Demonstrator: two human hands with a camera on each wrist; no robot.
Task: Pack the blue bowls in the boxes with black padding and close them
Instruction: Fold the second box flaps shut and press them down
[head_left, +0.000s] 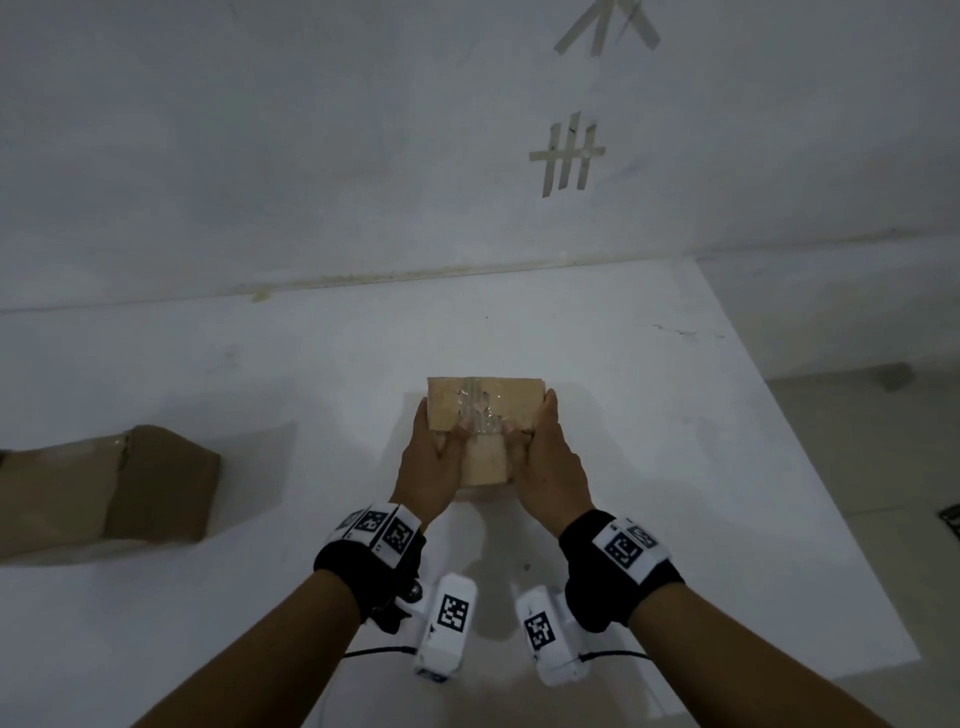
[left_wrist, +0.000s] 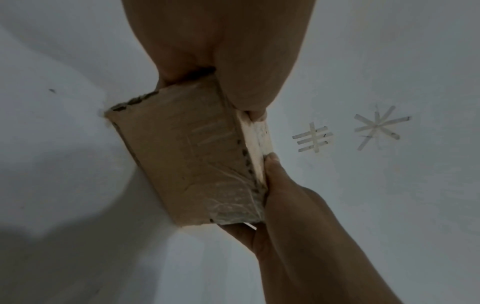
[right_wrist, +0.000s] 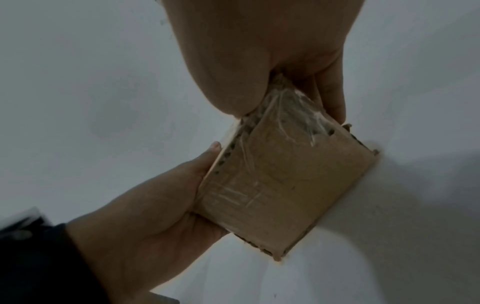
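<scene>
Both hands, left hand (head_left: 431, 462) and right hand (head_left: 545, 462), were clasped round a small taped brown cardboard box (head_left: 485, 410), apparently closed, held at the white table (head_left: 649, 415) centre.

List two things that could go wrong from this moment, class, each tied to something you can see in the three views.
1. Both hands, left hand and right hand, grip only the near end of the small box; its far end might tip or slip.
2. Crinkled clear tape lies along the top seam; thumbs pressing there could tear the flaps instead of opening them cleanly.
</scene>
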